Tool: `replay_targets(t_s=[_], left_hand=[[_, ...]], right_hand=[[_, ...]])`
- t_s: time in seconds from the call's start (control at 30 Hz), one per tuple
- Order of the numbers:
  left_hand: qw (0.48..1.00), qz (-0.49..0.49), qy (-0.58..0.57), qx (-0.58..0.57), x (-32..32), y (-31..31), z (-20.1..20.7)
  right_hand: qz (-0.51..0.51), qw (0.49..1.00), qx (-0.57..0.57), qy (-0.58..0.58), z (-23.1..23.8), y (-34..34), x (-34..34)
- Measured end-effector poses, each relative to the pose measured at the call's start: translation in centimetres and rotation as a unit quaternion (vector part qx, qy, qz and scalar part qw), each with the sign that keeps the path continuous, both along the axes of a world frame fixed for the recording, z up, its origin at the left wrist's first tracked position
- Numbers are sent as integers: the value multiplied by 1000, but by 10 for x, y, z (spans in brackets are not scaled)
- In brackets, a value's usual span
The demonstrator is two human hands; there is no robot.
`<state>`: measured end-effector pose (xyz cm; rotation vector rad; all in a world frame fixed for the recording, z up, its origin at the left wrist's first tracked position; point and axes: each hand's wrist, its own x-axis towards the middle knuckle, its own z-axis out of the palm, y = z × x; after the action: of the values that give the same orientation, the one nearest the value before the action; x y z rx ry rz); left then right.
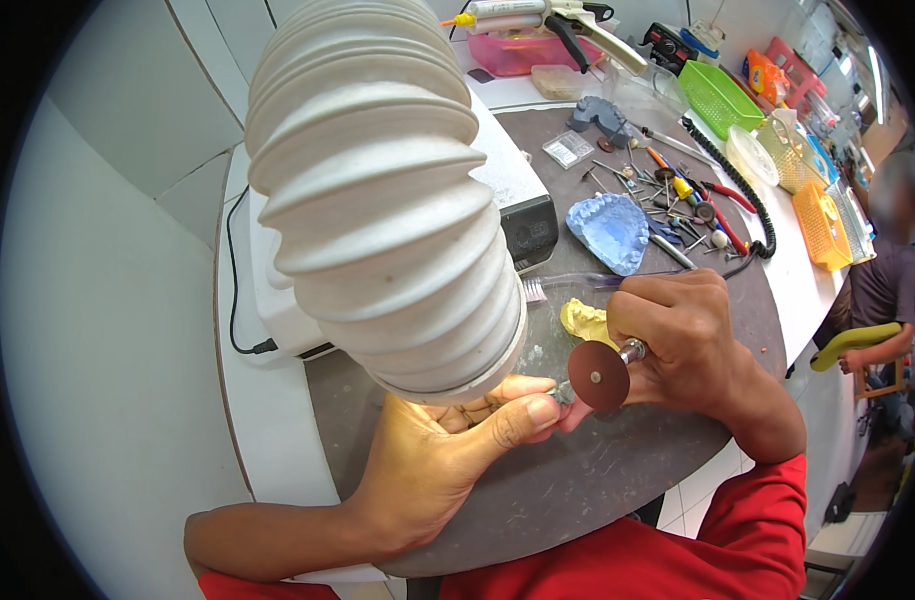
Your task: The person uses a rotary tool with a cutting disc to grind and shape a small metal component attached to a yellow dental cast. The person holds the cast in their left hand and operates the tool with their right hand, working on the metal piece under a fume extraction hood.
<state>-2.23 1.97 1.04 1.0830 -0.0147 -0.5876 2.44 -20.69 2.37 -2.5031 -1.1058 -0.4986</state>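
My left hand (432, 465) pinches a small grey-green piece (561, 396) between thumb and fingers, just below the mouth of a wide white ribbed hose (382, 190). My right hand (682, 335) is closed around a rotary handpiece (633, 350), most of which the fingers hide. A round brown disc (599, 377) is mounted on its tip, close beside the grey-green piece; I cannot tell whether they touch. Both hands meet over the dark grey tabletop (537, 500). Behind the disc lies a yellow moulded piece (585, 320), partly covered by the right hand.
Farther back are a blue dental cast (609, 232), a grey-blue arch-shaped piece (599, 117) and many scattered burs and pliers (729, 196). A toothbrush (534, 290) lies near a white machine (522, 170). Baskets (719, 98) line the right side, where another person (882, 280) sits.
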Motion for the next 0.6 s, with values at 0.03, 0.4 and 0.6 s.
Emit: replay_targets(t_s=[0.03,0.4,0.6], left_hand=[[1000,1,2,3,0,0,0],[1000,-2,-2,0,1,0,0],[1000,-3,-1,-12,1,1,0]], right_hand=[[3,1000,-3,1,0,1,0],[5,1000,2,-7,-2,1,0],[-5,1000,-7,-4,-1,0,-1]])
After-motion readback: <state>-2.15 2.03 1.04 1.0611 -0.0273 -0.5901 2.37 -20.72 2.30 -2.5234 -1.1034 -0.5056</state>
